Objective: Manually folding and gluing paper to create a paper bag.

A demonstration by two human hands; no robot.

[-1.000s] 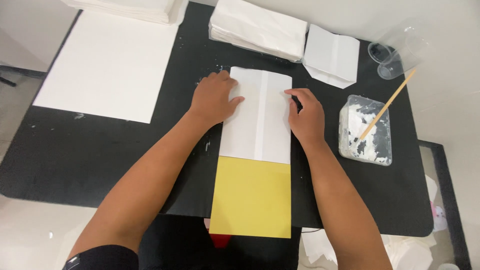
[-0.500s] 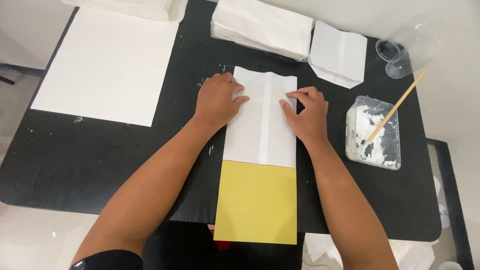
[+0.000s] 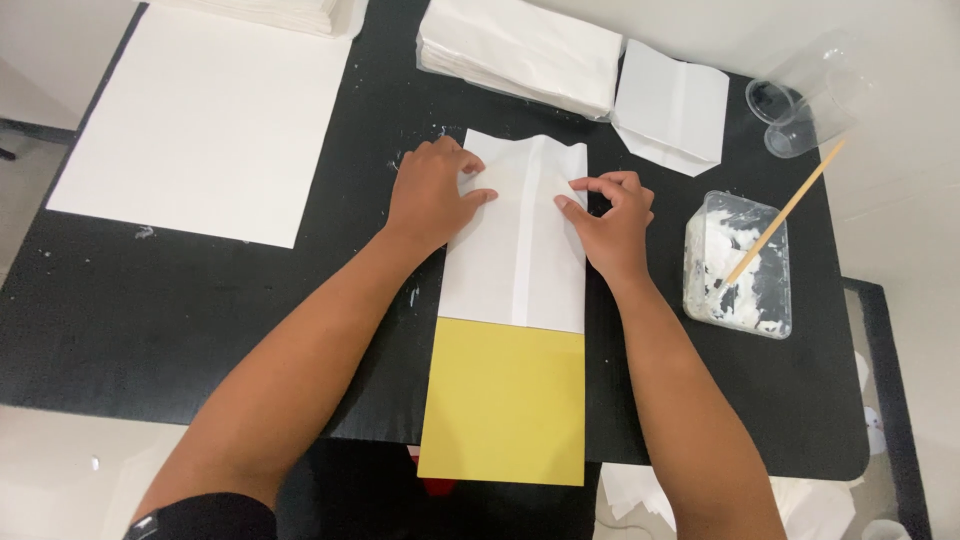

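Right now both my hands rest on the folded white paper (image 3: 520, 240) that lies in the middle of the black counter (image 3: 200, 300). My left hand (image 3: 432, 195) lies flat on the paper's left edge, fingers stretched toward the centre fold, its grip released and only pressing down. My right hand (image 3: 612, 225) sits at the right edge, fingers curled with the tips on the paper; that grip is not clenched on anything either, just touching the sheet. The white paper runs lengthwise toward me, with a raised crease down its middle, and a yellow sheet (image 3: 505, 405) sticks out from under its near end, hanging over the counter's front edge.

To my right, near the right hand, stands a clear plastic tub (image 3: 740, 265) smeared with white paste, and a wooden stick (image 3: 790, 210) leans in it. Beyond it, at the far right corner, lie clear plastic cups (image 3: 805, 100). A stack of folded white papers (image 3: 520, 50) sits at the far side, and a single folded white piece (image 3: 672, 105) lies just beside it. Well to my left lies a large white sheet (image 3: 210, 120).
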